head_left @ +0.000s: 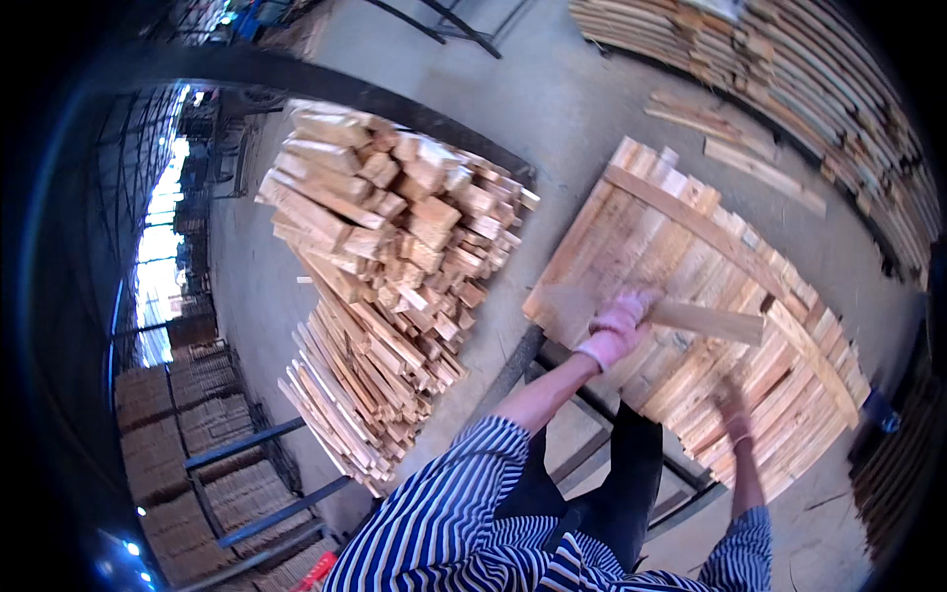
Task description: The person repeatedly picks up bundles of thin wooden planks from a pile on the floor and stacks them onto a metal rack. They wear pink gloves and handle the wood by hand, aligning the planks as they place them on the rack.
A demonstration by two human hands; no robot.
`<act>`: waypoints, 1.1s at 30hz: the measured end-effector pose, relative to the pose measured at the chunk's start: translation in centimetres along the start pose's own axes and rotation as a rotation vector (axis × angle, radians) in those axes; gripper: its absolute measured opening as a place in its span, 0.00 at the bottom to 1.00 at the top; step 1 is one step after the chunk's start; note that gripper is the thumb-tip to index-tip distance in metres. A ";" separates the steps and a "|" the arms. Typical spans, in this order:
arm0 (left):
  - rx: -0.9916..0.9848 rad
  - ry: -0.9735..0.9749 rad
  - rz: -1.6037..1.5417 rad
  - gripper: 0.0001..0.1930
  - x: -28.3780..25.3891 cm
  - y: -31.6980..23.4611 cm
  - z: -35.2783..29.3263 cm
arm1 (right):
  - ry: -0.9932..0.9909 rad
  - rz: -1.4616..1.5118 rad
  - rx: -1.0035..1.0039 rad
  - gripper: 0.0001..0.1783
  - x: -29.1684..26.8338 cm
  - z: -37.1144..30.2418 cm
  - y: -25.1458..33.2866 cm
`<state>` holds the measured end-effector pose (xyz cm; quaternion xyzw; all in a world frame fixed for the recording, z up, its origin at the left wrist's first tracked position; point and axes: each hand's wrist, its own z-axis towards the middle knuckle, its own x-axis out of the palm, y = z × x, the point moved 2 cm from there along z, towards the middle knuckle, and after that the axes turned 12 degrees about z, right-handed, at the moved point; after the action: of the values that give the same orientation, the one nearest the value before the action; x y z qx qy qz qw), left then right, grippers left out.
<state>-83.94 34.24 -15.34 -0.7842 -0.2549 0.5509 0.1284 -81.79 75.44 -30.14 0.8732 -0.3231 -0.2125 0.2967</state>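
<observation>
My left hand (pixel 621 328), in a pale pink glove, is closed around a short wooden board (pixel 712 323). The board sticks out to the right of the fist, its left part smeared by motion. Beneath it lies a broad layer of wooden planks (pixel 646 232) set side by side, with a crosswise batten (pixel 695 219) near the far edge. A second, shorter batten (pixel 814 363) lies across the planks on the right. Low over the near planks is my right hand (pixel 731 412), blurred, so its fingers cannot be made out.
A dark metal frame (pixel 582 456) stands under the planks, close to my legs. To the left rises a large heap of wood blocks and strips (pixel 395 227). Loose boards (pixel 764 176) lie on the floor beyond, before a long stack of planks (pixel 779 69). Metal rails (pixel 261 441) run at lower left.
</observation>
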 end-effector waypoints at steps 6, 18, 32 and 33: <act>-0.072 -0.246 -0.712 0.37 -9.6 3.9 -15.2 | 0.058 0.306 -0.074 0.36 20.1 -7.3 20.1; -0.608 -0.871 -1.707 0.31 -21.3 19.7 -45.3 | -0.089 -0.306 -1.228 0.35 46.8 -10.6 68.1; -0.662 -1.374 -1.720 0.31 -22.0 30.3 -62.5 | 0.595 -0.186 -0.848 0.46 49.3 -15.3 71.0; -0.620 -1.393 -1.791 0.30 -22.5 30.5 -62.9 | 0.696 0.000 -0.768 0.49 48.1 -17.2 69.6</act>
<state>-23.53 1.50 10.55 0.1475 -0.8536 0.4882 0.1066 -68.88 6.02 19.47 0.7203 -0.1041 -0.0128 0.6857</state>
